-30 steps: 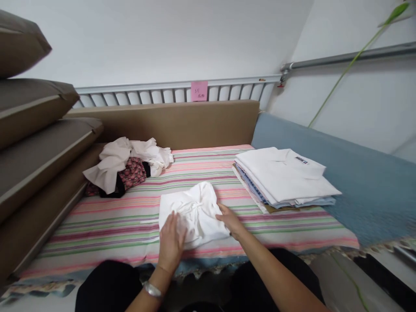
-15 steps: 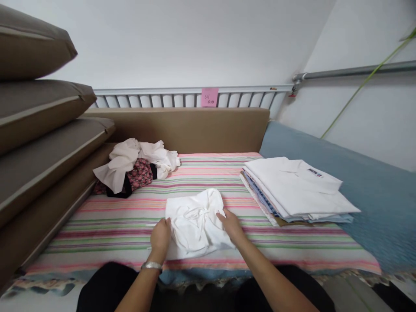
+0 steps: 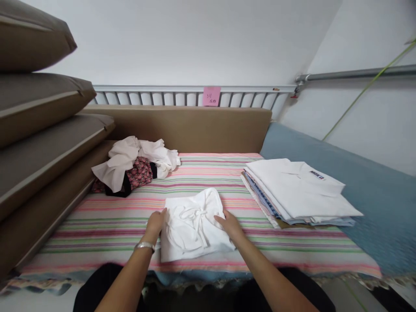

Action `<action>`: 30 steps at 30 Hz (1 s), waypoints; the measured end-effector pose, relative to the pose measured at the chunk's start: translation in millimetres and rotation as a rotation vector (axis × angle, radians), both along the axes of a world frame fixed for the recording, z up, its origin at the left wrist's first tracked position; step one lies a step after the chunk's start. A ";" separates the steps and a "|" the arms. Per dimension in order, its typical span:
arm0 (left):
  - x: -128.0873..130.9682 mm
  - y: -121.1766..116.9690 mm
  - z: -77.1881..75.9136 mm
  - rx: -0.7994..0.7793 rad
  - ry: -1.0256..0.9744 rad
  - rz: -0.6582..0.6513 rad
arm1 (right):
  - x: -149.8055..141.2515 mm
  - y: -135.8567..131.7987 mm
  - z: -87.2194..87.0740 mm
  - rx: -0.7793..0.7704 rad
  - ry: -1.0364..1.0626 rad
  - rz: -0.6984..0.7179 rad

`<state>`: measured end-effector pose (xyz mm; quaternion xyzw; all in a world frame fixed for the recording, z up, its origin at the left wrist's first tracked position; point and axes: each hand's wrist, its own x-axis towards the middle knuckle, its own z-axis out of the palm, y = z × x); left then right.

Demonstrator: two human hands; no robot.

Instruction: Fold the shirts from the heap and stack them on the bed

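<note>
A folded white blouse (image 3: pixel 195 227) with a bow of thin ties on top lies flat on the striped cloth in front of me. My left hand (image 3: pixel 156 222) pinches its left edge near the far corner; a silver bracelet sits on that wrist. On the opposite side, my right hand (image 3: pixel 230 225) grips the right edge, thumb on top and the other fingers partly hidden.
To the right stands a stack of folded shirts (image 3: pixel 295 188), a white one with a lettered label on top. Crumpled white and floral clothes (image 3: pixel 126 164) lie at the left, beside piled brown cushions (image 3: pixel 48 130). A brown backrest (image 3: pixel 195 130) borders the far side of the striped cloth (image 3: pixel 221 171).
My left hand has shifted slightly left and away from me along the blouse's edge. The blouse's left side now lies flatter and straighter. My right hand has hardly moved.
</note>
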<state>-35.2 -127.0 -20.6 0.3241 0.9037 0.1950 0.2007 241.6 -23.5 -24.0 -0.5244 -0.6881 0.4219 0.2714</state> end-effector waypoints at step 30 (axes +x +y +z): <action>80.3 -26.7 -58.2 0.429 0.662 -0.313 | -47.8 78.8 19.3 0.181 -0.145 -0.052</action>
